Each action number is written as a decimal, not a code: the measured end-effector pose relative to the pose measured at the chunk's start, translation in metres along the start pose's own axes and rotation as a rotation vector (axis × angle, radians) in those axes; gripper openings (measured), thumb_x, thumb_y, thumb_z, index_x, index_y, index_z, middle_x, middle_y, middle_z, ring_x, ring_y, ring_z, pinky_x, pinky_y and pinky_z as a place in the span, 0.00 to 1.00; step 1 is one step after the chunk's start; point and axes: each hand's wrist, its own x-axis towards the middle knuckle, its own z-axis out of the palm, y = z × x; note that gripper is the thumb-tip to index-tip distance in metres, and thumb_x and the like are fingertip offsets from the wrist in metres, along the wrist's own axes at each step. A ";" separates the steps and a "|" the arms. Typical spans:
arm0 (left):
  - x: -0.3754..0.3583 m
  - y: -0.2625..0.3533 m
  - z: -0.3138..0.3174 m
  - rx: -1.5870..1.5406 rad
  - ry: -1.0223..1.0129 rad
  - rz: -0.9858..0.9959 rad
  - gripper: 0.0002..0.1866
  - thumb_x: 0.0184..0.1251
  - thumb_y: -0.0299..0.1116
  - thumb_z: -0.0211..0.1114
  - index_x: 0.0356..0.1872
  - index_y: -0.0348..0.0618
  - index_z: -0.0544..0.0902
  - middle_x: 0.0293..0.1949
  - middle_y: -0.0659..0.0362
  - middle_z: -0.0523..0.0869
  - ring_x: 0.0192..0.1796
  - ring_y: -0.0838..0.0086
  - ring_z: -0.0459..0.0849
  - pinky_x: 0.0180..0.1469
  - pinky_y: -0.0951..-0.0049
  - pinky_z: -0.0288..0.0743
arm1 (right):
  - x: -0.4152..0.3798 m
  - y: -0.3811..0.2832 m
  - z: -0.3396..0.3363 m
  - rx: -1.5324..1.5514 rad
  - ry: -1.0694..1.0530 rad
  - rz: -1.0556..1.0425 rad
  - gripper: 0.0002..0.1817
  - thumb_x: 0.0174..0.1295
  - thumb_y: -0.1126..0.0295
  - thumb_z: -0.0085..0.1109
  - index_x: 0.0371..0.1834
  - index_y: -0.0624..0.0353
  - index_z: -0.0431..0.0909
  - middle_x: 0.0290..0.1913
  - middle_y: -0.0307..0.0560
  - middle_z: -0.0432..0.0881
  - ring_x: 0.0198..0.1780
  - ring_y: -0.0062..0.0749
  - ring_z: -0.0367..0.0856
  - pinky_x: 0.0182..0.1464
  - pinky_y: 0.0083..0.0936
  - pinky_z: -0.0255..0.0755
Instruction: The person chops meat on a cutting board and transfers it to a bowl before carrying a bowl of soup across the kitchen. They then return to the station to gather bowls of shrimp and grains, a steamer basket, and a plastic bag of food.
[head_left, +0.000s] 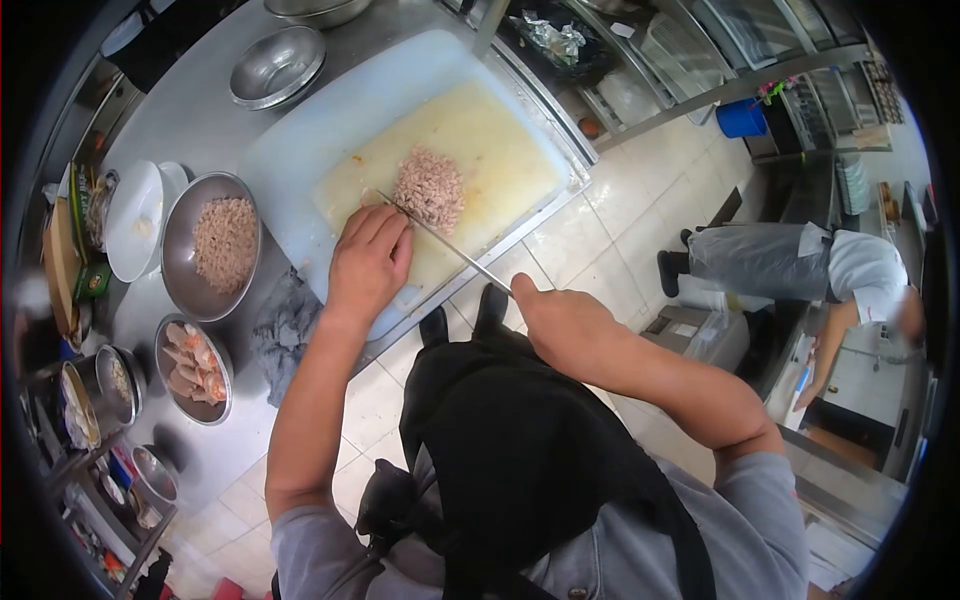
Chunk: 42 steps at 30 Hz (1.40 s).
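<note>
My right hand (565, 322) grips a knife by its handle, which is hidden in the fist. The knife's blade (455, 249) slants up and left across the yellowed cutting board (510, 130). Near its tip, my left hand (368, 262) lies with its fingers bent and pressed together on a small piece of pale pink meat (371, 196), mostly hidden under the fingertips. Just to the right of those fingers sits a pile of chopped meat (431, 188). Beneath the yellowed board lies a larger bluish-white board (285, 165).
Left on the steel table are a metal bowl of chopped meat (225, 245), a bowl of larger meat pieces (193, 370), white plates (130, 220) and a dark cloth (287, 325). Stacked metal bowls (278, 68) stand at the back. A co-worker (780, 262) is at the right.
</note>
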 end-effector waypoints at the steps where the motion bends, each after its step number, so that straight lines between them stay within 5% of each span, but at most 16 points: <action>1: 0.000 0.000 0.000 -0.006 0.001 0.007 0.10 0.59 0.23 0.72 0.42 0.39 0.85 0.45 0.53 0.87 0.51 0.55 0.85 0.59 0.59 0.81 | -0.002 0.000 -0.001 0.015 -0.036 0.007 0.17 0.60 0.82 0.56 0.52 0.73 0.66 0.33 0.68 0.85 0.40 0.66 0.86 0.43 0.54 0.79; 9: 0.000 0.003 -0.002 0.026 0.004 0.036 0.10 0.61 0.23 0.72 0.43 0.38 0.85 0.46 0.52 0.87 0.51 0.54 0.85 0.59 0.58 0.81 | 0.047 0.011 0.034 0.084 0.125 -0.105 0.19 0.59 0.82 0.51 0.54 0.75 0.65 0.30 0.69 0.83 0.37 0.68 0.85 0.42 0.56 0.77; 20: -0.001 0.001 -0.003 0.012 0.005 0.017 0.08 0.60 0.22 0.72 0.40 0.38 0.85 0.45 0.52 0.87 0.51 0.54 0.86 0.58 0.59 0.81 | -0.003 0.006 0.000 0.019 -0.014 -0.022 0.16 0.59 0.82 0.53 0.51 0.71 0.64 0.30 0.69 0.83 0.37 0.69 0.84 0.41 0.55 0.77; 27: -0.003 -0.002 -0.001 0.036 0.042 0.039 0.07 0.60 0.22 0.72 0.38 0.39 0.85 0.44 0.53 0.87 0.51 0.54 0.85 0.58 0.59 0.81 | 0.047 0.011 0.027 0.022 0.031 -0.060 0.20 0.61 0.80 0.54 0.56 0.74 0.65 0.32 0.70 0.84 0.40 0.68 0.85 0.43 0.54 0.78; 30: 0.004 0.003 -0.008 0.068 0.000 0.083 0.14 0.58 0.26 0.76 0.44 0.38 0.84 0.47 0.50 0.86 0.55 0.50 0.83 0.59 0.56 0.79 | 0.047 0.009 0.025 0.046 0.064 -0.020 0.21 0.61 0.79 0.54 0.57 0.75 0.65 0.33 0.71 0.84 0.41 0.67 0.85 0.45 0.54 0.79; 33: 0.013 0.013 -0.016 0.181 0.157 -0.153 0.18 0.57 0.28 0.76 0.49 0.39 0.82 0.49 0.50 0.85 0.57 0.49 0.80 0.63 0.52 0.76 | 0.043 0.009 0.028 0.097 0.052 0.000 0.22 0.61 0.79 0.54 0.58 0.76 0.65 0.34 0.72 0.84 0.41 0.68 0.85 0.46 0.55 0.79; 38: 0.019 -0.002 -0.016 0.042 -0.079 -0.270 0.22 0.58 0.30 0.76 0.52 0.37 0.81 0.52 0.47 0.85 0.58 0.48 0.80 0.63 0.54 0.76 | 0.043 0.006 0.024 0.121 0.006 0.037 0.24 0.62 0.78 0.54 0.60 0.76 0.64 0.35 0.72 0.84 0.42 0.69 0.85 0.48 0.54 0.79; 42: 0.011 -0.009 -0.007 0.003 -0.125 -0.160 0.19 0.60 0.30 0.75 0.51 0.36 0.81 0.52 0.46 0.85 0.56 0.48 0.82 0.61 0.56 0.78 | 0.040 0.006 0.028 0.119 0.061 0.004 0.22 0.62 0.78 0.54 0.59 0.75 0.65 0.36 0.72 0.85 0.43 0.68 0.85 0.48 0.54 0.79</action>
